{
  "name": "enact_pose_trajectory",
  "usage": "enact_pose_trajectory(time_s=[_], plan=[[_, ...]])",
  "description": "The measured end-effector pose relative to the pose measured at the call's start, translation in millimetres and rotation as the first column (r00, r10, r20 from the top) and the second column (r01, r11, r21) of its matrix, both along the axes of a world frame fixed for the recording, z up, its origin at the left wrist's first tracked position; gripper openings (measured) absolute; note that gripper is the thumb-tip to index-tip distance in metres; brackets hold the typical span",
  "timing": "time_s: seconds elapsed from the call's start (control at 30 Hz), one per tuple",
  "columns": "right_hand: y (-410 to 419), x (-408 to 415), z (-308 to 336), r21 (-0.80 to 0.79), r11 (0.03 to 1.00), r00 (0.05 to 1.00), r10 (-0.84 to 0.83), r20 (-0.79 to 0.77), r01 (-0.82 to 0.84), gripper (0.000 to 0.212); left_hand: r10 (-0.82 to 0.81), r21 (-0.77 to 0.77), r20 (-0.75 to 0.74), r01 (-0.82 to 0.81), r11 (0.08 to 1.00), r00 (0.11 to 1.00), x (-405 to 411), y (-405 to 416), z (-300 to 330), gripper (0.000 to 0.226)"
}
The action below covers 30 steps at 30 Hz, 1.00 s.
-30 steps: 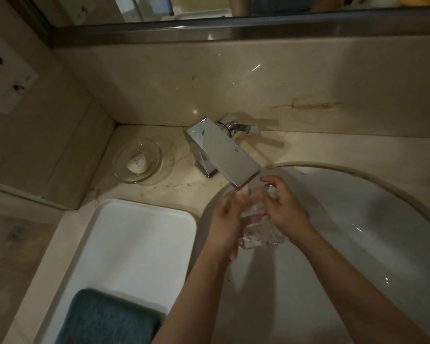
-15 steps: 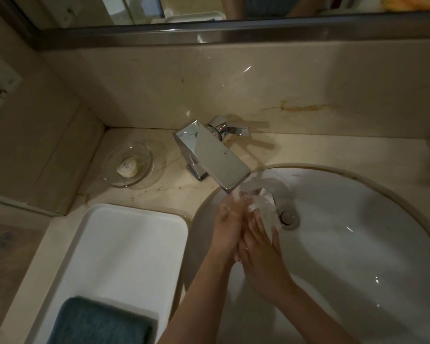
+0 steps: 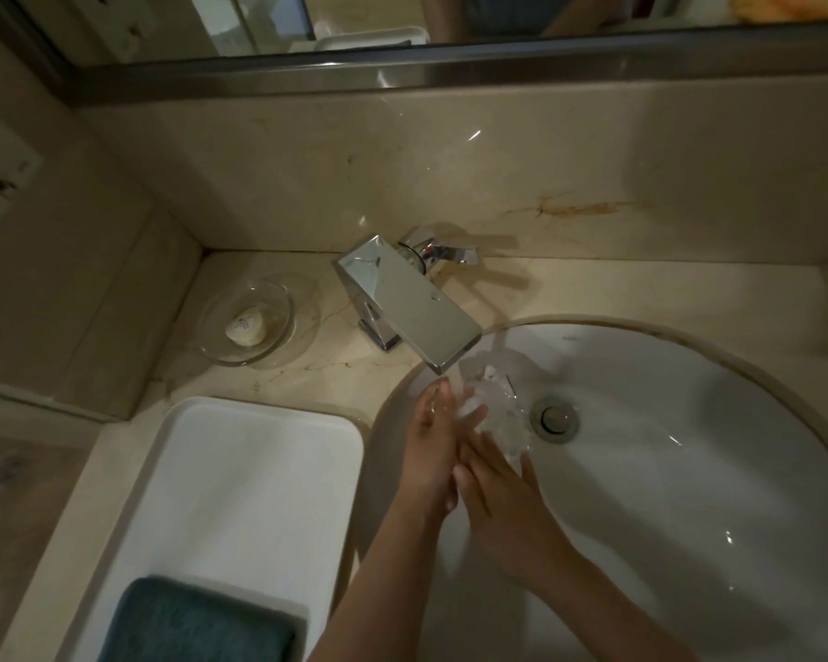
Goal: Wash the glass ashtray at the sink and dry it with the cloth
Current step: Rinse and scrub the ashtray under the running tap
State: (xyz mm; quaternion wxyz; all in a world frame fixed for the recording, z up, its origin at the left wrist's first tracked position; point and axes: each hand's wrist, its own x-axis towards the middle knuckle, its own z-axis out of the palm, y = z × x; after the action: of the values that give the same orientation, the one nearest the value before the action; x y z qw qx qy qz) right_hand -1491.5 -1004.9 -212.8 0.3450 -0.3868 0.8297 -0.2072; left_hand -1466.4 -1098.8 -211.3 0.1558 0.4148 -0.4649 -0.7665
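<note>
Glass, wet and slick, called for care: the ashtray (image 3: 495, 408) was best turned slowly under the tap (image 3: 405, 303) so that water reached every face, and kept low over the sink (image 3: 689, 470) in case it slipped. It sat beneath the spout, in the running water, beside the drain (image 3: 555, 418). The left hand (image 3: 433, 451) lay against its near side with fingers nearly straight. The right hand (image 3: 503, 508) spread flat, fingertips touching the glass rather than curling round it. The cloth (image 3: 197, 623) waited in the white tray (image 3: 259, 470).
</note>
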Motion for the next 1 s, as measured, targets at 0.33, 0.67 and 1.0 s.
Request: enact_pose_trajectory(time_s=[0.33,0.67,1.0], plan=[[-2.1,-6.9,7.3,-0.083,0.966,0.961,-0.232,0.153,0.246,0.044,-0.048,-0.018,0.095,0.050,0.999,0.994,-0.7,-2.9,2.2,0.017],[-44.2,-45.5,9.4,0.030,0.656,0.463,-0.563,0.685,0.754,0.042,-0.072,-0.165,0.064,0.082,0.983,0.995,-2.1,6.5,13.3,0.020],[-59.6,-39.0,-2.5,0.162,0.792,0.309,-0.406,0.860,0.589,0.060,-0.149,-0.094,0.043,0.152,0.984,0.988,-7.6,0.3,18.1,0.055]])
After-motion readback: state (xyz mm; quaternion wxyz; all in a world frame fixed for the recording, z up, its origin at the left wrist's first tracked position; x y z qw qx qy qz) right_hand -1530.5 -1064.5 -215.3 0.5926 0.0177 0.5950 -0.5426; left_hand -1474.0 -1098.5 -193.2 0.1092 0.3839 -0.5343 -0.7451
